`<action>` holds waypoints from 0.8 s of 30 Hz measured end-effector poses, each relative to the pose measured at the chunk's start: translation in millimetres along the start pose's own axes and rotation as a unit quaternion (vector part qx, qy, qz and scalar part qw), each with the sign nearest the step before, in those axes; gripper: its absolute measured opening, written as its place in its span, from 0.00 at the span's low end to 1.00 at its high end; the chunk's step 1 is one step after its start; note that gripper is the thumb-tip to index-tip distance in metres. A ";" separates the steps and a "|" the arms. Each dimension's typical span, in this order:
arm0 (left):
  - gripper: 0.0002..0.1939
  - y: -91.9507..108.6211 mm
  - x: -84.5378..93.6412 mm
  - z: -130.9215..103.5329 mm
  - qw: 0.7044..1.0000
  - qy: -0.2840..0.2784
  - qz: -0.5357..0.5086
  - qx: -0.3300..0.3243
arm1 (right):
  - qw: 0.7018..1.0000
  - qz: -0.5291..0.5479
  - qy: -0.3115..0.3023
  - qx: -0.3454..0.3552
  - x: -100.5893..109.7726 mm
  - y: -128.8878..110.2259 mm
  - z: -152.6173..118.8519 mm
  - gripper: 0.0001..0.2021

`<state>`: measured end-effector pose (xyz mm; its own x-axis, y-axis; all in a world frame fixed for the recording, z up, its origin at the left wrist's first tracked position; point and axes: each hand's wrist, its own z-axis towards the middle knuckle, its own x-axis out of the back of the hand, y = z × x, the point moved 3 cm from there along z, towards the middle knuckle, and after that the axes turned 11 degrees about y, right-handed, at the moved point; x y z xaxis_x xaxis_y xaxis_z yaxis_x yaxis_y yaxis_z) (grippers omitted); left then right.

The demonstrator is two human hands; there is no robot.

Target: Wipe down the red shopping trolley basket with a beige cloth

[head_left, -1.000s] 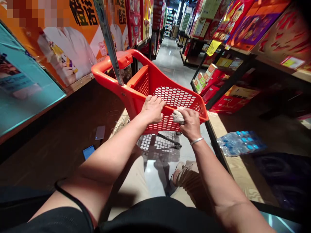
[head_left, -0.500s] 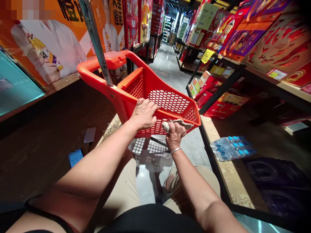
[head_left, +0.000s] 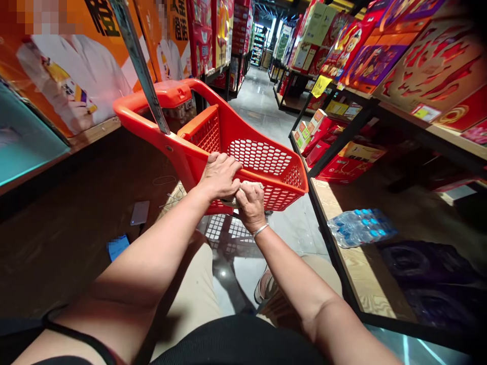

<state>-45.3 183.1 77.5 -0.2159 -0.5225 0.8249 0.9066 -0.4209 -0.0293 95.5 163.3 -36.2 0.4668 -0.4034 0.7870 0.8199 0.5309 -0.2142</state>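
An orange-red plastic shopping cart (head_left: 205,147) with mesh walls stands before me, its front end toward the right. My left hand (head_left: 221,175) is closed over the cart's near rim. Right beside it, my right hand (head_left: 251,203) presses a crumpled, greyish-white cloth (head_left: 255,185) against the rim and near side wall. Most of the cloth is hidden under the fingers. Both hands touch or nearly touch each other. A worn metal pole (head_left: 142,61) rises from the cart's handle end.
Shelves with red gift boxes (head_left: 344,167) and a pack of water bottles (head_left: 361,227) line the right. On the left are orange posters (head_left: 99,76) and a low dark shelf holding a pale flat device (head_left: 140,213) and a blue item (head_left: 118,247). A tiled aisle (head_left: 253,96) runs ahead.
My right hand has slid left along the cart's rim with the cloth, from near the front end up to my left hand. The left hand stays on the rim.
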 end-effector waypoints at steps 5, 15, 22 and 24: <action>0.17 -0.2 -1.2 0.1 1.000 0.010 -0.008 -0.004 | 0.993 -0.048 -0.104 0.019 -29.1 5.0 -24.2 0.22; 0.17 -5.5 -6.5 -2.1 0.999 0.033 0.003 -0.017 | 0.990 -0.084 0.116 -0.011 33.7 55.2 -33.1 0.19; 0.16 -3.3 -6.6 -0.7 0.999 0.030 0.005 -0.010 | 0.989 -0.061 0.095 -0.100 -0.9 87.4 -73.0 0.19; 0.16 -2.5 -6.5 -0.2 1.000 0.029 0.003 -0.008 | 0.988 -0.058 0.050 -0.133 -19.1 87.3 -86.4 0.20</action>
<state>-46.2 187.4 72.1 -0.2318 -0.5677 0.7899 0.9022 -0.4291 -0.0436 186.7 152.9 -120.0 0.3837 -0.5293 0.7568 0.9220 0.2665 -0.2810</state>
